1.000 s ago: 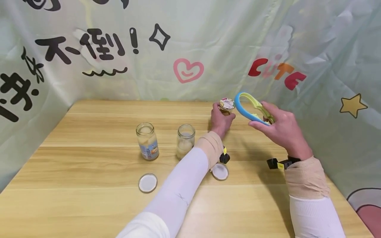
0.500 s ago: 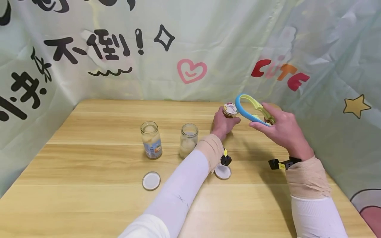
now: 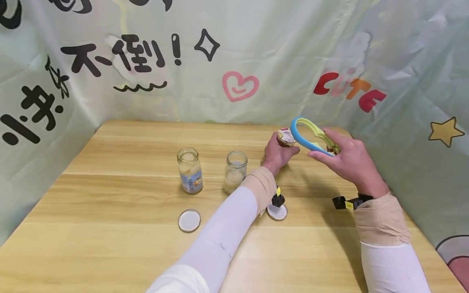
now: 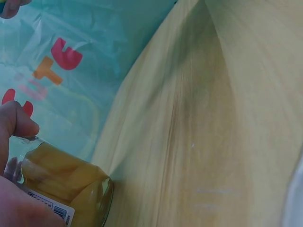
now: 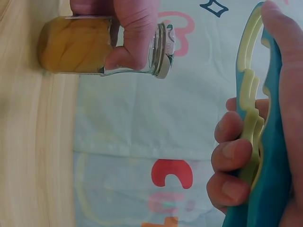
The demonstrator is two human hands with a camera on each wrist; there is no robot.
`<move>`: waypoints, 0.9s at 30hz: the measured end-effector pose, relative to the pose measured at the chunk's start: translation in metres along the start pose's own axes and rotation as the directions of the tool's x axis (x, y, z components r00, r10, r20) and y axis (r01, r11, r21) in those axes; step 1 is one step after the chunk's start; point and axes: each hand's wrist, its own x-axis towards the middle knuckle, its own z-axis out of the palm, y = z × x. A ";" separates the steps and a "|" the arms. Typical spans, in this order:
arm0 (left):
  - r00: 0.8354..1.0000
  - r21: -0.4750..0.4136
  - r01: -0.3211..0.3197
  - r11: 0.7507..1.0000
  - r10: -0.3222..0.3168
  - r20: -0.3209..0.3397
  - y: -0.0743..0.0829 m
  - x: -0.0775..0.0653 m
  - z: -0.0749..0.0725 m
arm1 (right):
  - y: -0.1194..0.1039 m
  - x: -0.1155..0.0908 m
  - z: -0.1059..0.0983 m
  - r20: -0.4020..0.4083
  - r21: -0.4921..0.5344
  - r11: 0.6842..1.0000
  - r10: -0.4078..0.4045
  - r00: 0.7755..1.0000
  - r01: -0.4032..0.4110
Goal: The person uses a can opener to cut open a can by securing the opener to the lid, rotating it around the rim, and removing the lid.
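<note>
Toward the back right of the table, my left hand (image 3: pixel 279 152) grips a glass jar (image 5: pixel 73 45) of orange-yellow fruit, thumb and fingers around its upper glass. Its printed metal lid (image 3: pixel 286 137) is on, and the jar's base is down at the tabletop. In the left wrist view a barcode label (image 4: pixel 53 207) shows below the fingers. My right hand (image 3: pixel 349 160) holds a jar opener (image 3: pixel 311 144), blue outside and yellow-green with stepped notches inside. The opener is raised to the right of the jar; its looped end overlaps the lid's edge in the head view, while the right wrist view shows a gap.
Two lidless glass jars stand left of my left arm: a blue-labelled one (image 3: pixel 191 173) and another (image 3: pixel 234 173) partly behind the sleeve. One loose lid (image 3: pixel 189 220) lies in front of them, another (image 3: pixel 277 213) under my left wrist. A printed curtain (image 3: pixel 278 49) borders the wooden table (image 3: pixel 110 195).
The head view has shifted slightly, so the scene sits further right. My left hand has drawn the jar a little nearer, its lid now closer to the opener. The right hand keeps its hold.
</note>
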 end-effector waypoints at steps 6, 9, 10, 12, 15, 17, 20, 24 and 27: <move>0.999 -0.008 -0.049 0.999 0.049 0.009 -0.001 -0.007 -0.002 | -0.002 0.001 0.001 0.013 -0.015 1.000 -0.004 1.000 0.004; 0.998 -0.001 -0.055 0.998 0.055 0.017 -0.001 -0.010 -0.003 | -0.002 0.002 0.001 0.024 -0.013 1.000 0.007 1.000 -0.007; 0.998 0.003 -0.055 0.999 0.055 0.018 -0.002 -0.011 -0.004 | -0.002 0.002 0.002 0.031 -0.010 1.000 0.010 0.999 -0.009; 0.999 0.013 -0.050 0.999 0.050 0.017 -0.003 -0.013 -0.005 | -0.002 0.002 0.003 0.038 -0.005 1.000 0.010 0.999 -0.010; 0.999 0.024 -0.045 0.999 0.045 0.018 -0.005 -0.015 -0.006 | -0.001 0.002 0.006 0.049 -0.002 1.000 0.006 0.999 -0.006; 0.998 0.023 -0.055 0.998 0.054 0.027 -0.006 -0.017 -0.007 | -0.001 0.002 0.008 0.051 -0.007 1.000 -0.001 0.999 0.001; 0.997 -0.006 -0.066 0.998 0.066 0.046 -0.008 -0.020 -0.009 | 0.000 0.003 0.011 0.066 -0.022 1.000 -0.011 0.998 0.012; 0.995 -0.057 -0.067 0.996 0.071 0.069 -0.007 -0.024 -0.012 | 0.001 0.004 0.013 0.070 -0.064 0.997 -0.043 0.997 0.048; 0.994 -0.082 -0.061 0.995 0.068 0.089 -0.007 -0.028 -0.013 | 0.000 0.003 0.014 0.069 -0.089 0.994 -0.054 0.996 0.060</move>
